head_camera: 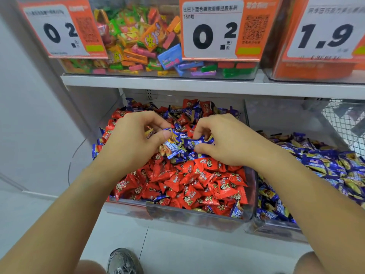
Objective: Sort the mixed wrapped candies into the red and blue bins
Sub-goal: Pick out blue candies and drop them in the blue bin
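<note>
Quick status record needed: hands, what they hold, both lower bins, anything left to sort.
left hand: grips blue candies over the red bin
right hand: fingers curled on blue candies in the same pile
red bin: mostly red candies in front, blue ones mixed in at middle and back
blue bin: to its right, filled with blue candies
left to sort: blue strays remain in the red bin

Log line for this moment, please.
left hand: grips blue candies | right hand: pinches blue candy | location: over mixed bin | blue bin: right
</note>
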Tool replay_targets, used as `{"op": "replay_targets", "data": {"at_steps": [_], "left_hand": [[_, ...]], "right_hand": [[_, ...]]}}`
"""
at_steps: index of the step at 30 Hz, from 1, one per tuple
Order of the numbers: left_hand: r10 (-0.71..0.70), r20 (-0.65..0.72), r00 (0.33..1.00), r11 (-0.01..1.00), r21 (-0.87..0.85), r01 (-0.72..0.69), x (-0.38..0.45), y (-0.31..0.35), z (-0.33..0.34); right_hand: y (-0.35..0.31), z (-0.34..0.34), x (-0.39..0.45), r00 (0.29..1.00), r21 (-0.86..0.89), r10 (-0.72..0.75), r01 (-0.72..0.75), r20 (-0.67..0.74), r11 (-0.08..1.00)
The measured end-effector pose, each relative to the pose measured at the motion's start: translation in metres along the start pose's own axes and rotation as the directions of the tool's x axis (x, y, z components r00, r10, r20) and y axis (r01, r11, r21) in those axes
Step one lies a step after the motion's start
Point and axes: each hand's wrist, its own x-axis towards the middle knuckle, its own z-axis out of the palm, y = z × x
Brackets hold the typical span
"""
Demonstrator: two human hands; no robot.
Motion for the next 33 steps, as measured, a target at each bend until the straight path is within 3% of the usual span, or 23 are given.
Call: {"op": "replay_targets", "data": {"at_steps": [6, 10, 13, 16, 19, 21, 24, 26, 30, 33], "left_hand": [[-0.031, -0.070, 0.997, 0.999, 0.004, 0.032, -0.004, -0.003, -0.002], [-0.028, -0.092, 0.995, 1.000, -0.013, 0.027, -0.005, -0.005, -0.001], [-0.022, -0.101, 0.995, 0.999, -0.029, 0.019, -0.008, -0.002, 0.000], [-0.028, -0.104, 0.994, 0.996, -0.091, 0.019, -0.012, 0.004, 0.001], [-0.043, -0.115, 0.992, 0.978, -0.207, 0.018, -0.013, 0.013, 0.004], [-0.061, -0.119, 0.991, 0.944, -0.330, 0.019, -0.012, 0.024, 0.010], [-0.025, -0.074, 0.997, 0.891, -0.453, -0.012, -0.013, 0.054, 0.030], [0.051, -0.055, 0.997, 0.886, -0.458, -0.071, -0.014, 0.078, 0.051], [0.111, -0.126, 0.986, 0.912, -0.382, -0.152, -0.008, 0.119, 0.094], [0.130, 0.014, 0.991, 0.903, -0.414, -0.113, 0.000, 0.146, 0.122]], "right_hand": [[-0.004, -0.005, 0.005, 0.999, 0.100, 0.025, -0.022, -0.025, 0.995], [-0.015, 0.008, 0.012, 0.997, -0.088, -0.011, 0.018, 0.071, 0.996], [-0.017, 0.014, 0.013, 0.999, -0.113, -0.007, 0.011, 0.034, 0.993], [-0.013, 0.004, 0.007, 0.990, 0.046, 0.002, 0.005, -0.143, 0.999], [-0.007, -0.013, -0.005, 0.959, 0.284, 0.156, -0.086, -0.235, 0.955], [-0.004, -0.020, -0.017, 0.948, 0.505, 0.284, -0.176, -0.145, 0.845], [-0.004, -0.026, -0.039, 0.943, 0.772, 0.332, -0.223, 0.017, 0.595], [-0.001, -0.032, -0.055, 0.937, 0.800, 0.349, -0.227, 0.023, 0.556], [0.024, -0.048, -0.081, 0.916, 0.775, 0.397, -0.203, -0.067, 0.598], [0.056, -0.062, -0.103, 0.899, 0.767, 0.428, -0.213, -0.089, 0.606]]}}
